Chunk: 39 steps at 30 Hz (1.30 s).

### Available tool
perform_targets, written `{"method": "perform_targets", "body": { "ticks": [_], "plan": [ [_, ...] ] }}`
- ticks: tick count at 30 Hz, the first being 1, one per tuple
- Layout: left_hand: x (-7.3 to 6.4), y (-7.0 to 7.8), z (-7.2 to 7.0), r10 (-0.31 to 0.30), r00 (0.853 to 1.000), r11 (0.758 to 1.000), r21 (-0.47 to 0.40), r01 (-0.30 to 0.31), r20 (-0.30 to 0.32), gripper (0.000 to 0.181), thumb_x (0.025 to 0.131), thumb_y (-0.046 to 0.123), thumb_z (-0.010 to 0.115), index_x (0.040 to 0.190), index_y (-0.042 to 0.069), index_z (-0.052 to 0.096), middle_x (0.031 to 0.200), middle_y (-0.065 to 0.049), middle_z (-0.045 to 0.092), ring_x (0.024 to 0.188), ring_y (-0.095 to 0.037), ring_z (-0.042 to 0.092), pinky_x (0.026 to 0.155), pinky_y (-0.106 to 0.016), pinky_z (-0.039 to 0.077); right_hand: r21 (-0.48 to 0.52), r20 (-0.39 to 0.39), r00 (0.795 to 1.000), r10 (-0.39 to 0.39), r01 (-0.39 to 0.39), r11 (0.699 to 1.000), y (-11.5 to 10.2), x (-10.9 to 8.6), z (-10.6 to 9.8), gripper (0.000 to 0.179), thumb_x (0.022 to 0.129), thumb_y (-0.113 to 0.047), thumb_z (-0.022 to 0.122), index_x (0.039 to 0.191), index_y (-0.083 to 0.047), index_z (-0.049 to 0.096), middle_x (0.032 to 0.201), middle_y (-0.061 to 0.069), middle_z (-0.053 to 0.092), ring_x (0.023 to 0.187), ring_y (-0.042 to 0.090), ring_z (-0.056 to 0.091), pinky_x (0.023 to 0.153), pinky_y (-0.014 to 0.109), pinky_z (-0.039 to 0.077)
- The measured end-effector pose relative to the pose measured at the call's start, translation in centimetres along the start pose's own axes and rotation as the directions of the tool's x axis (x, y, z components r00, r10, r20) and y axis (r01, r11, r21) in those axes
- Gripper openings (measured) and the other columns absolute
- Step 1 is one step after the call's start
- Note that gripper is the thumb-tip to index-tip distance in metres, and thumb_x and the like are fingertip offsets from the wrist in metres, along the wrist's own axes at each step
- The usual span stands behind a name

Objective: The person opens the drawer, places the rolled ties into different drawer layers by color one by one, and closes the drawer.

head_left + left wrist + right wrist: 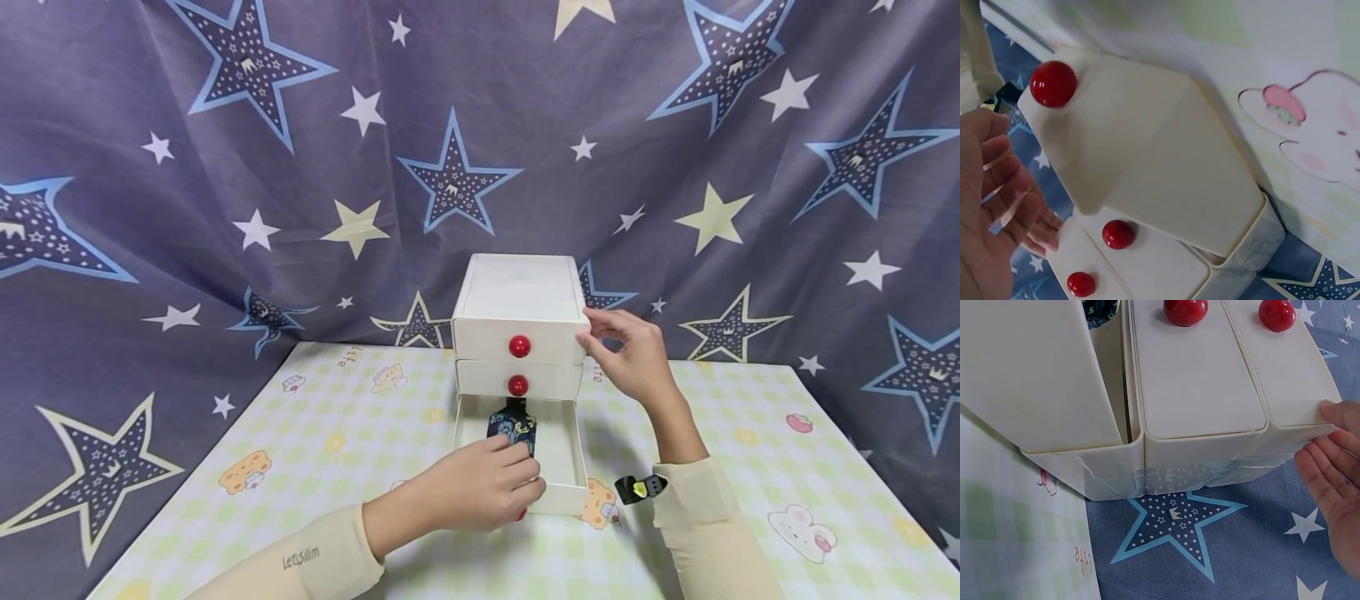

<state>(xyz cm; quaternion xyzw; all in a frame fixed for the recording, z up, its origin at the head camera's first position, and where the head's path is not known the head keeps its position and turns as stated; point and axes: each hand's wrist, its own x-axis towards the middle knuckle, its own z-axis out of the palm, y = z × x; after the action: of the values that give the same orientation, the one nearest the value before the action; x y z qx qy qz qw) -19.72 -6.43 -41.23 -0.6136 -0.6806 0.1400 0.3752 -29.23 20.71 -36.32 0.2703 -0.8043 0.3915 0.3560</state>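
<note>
A small white drawer cabinet [522, 287] with red round knobs stands on the table. Its bottom drawer [561, 446] is pulled out; the upper two are closed. In that drawer lies a dark item [514, 425] with a blue and yellow pattern; its kind is unclear. My left hand [491, 485] is over the drawer's front, close beside this item. In the left wrist view its fingers bend loosely, with nothing visible between them. My right hand [628, 350] touches the cabinet's upper right edge, thumb on the front face [1335, 412] and fingers at the side.
The tablecloth [360, 400] is pale green-checked with cartoon prints. Behind the cabinet hangs a blue-purple curtain [315, 183] with stars. A black wrist device [640, 488] sits at the right sleeve, beside the drawer.
</note>
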Motion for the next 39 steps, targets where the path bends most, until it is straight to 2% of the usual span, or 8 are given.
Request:
{"method": "perform_targets", "body": {
  "ticks": [5, 8, 14, 18, 24, 32, 36, 39],
  "plan": [
    [-0.3, 0.6, 0.2, 0.069, 0.998, 0.997, 0.037, -0.069, 0.014, 0.022, 0.096, 0.029, 0.053, 0.107, 0.021, 0.070, 0.098, 0.007, 0.060, 0.087, -0.013, 0.053, 0.075, -0.026, 0.045, 0.002, -0.003, 1.000, -0.003, 0.003, 1.000, 0.1, -0.1, 0.0, 0.037, 0.088, -0.007, 0.081, 0.124, -0.001, 0.073, 0.100, 0.011, 0.073, 0.090, 0.023, 0.072, 0.082, 0.036, 0.060],
    [-0.6, 0.8, 0.5, 0.101, 0.995, 0.994, 0.041, -0.102, 0.009, 0.022, 0.099, 0.027, 0.049, 0.106, 0.020, 0.069, 0.098, 0.006, 0.060, 0.087, -0.014, 0.053, 0.077, -0.027, 0.045, 0.002, -0.006, 1.000, -0.008, 0.008, 1.000, 0.2, 0.0, 0.0, 0.037, 0.088, -0.007, 0.081, 0.123, -0.001, 0.073, 0.099, 0.011, 0.073, 0.089, 0.023, 0.072, 0.081, 0.035, 0.060],
    [-0.8, 1.2, 1.3, 0.165, 0.985, 0.985, 0.061, -0.162, -0.041, 0.027, 0.106, 0.019, 0.042, 0.102, 0.021, 0.070, 0.098, 0.007, 0.061, 0.088, -0.012, 0.054, 0.077, -0.026, 0.045, -0.001, -0.014, 1.000, -0.015, 0.015, 1.000, 0.4, 0.1, 0.0, 0.037, 0.087, -0.006, 0.081, 0.123, -0.001, 0.073, 0.098, 0.010, 0.073, 0.088, 0.022, 0.072, 0.080, 0.034, 0.060],
    [-0.8, 1.4, 1.8, 0.215, 0.976, 0.974, 0.082, -0.212, -0.038, 0.034, 0.108, 0.016, 0.038, 0.099, 0.023, 0.070, 0.099, 0.008, 0.062, 0.090, -0.011, 0.055, 0.077, -0.025, 0.046, -0.008, -0.014, 1.000, -0.014, 0.013, 1.000, 0.4, 0.0, 0.0, 0.037, 0.088, -0.007, 0.081, 0.123, -0.001, 0.073, 0.099, 0.010, 0.073, 0.089, 0.022, 0.072, 0.081, 0.033, 0.060],
    [-1.0, 1.7, 2.4, 0.230, 0.973, 0.969, 0.092, -0.228, -0.011, 0.042, 0.109, 0.013, 0.033, 0.094, 0.026, 0.070, 0.099, 0.009, 0.061, 0.091, -0.011, 0.055, 0.077, -0.024, 0.045, -0.004, -0.011, 1.000, -0.012, 0.012, 1.000, 0.5, -0.1, 0.1, 0.037, 0.088, -0.007, 0.081, 0.123, -0.001, 0.073, 0.099, 0.010, 0.073, 0.089, 0.022, 0.072, 0.080, 0.036, 0.060],
    [-1.3, 1.9, 2.2, 0.258, 0.964, 0.960, 0.092, -0.264, 0.070, 0.030, 0.105, 0.011, 0.044, 0.095, 0.024, 0.069, 0.100, 0.008, 0.059, 0.094, -0.012, 0.055, 0.080, -0.022, 0.047, -0.007, -0.006, 1.000, -0.008, 0.008, 1.000, 0.3, 0.1, 0.2, 0.037, 0.088, -0.007, 0.081, 0.124, -0.001, 0.073, 0.100, 0.011, 0.073, 0.090, 0.023, 0.072, 0.081, 0.038, 0.060],
    [-1.4, 2.1, 2.3, 0.278, 0.958, 0.952, 0.112, -0.285, 0.070, 0.031, 0.103, 0.007, 0.045, 0.093, 0.024, 0.069, 0.097, 0.008, 0.057, 0.090, -0.012, 0.053, 0.079, -0.022, 0.049, -0.010, -0.005, 1.000, -0.008, 0.008, 1.000, 0.2, 0.0, 0.1, 0.037, 0.088, -0.008, 0.081, 0.124, -0.001, 0.073, 0.099, 0.011, 0.073, 0.090, 0.024, 0.072, 0.081, 0.039, 0.060],
    [-1.5, 2.2, 2.4, 0.270, 0.961, 0.954, 0.115, -0.276, 0.065, 0.034, 0.103, 0.004, 0.043, 0.090, 0.023, 0.068, 0.096, 0.008, 0.057, 0.089, -0.012, 0.052, 0.079, -0.022, 0.049, -0.011, -0.006, 1.000, -0.007, 0.007, 1.000, 0.2, -0.1, 0.2, 0.037, 0.088, -0.008, 0.081, 0.124, -0.001, 0.073, 0.099, 0.011, 0.073, 0.090, 0.023, 0.072, 0.081, 0.038, 0.060]
  ]
}}
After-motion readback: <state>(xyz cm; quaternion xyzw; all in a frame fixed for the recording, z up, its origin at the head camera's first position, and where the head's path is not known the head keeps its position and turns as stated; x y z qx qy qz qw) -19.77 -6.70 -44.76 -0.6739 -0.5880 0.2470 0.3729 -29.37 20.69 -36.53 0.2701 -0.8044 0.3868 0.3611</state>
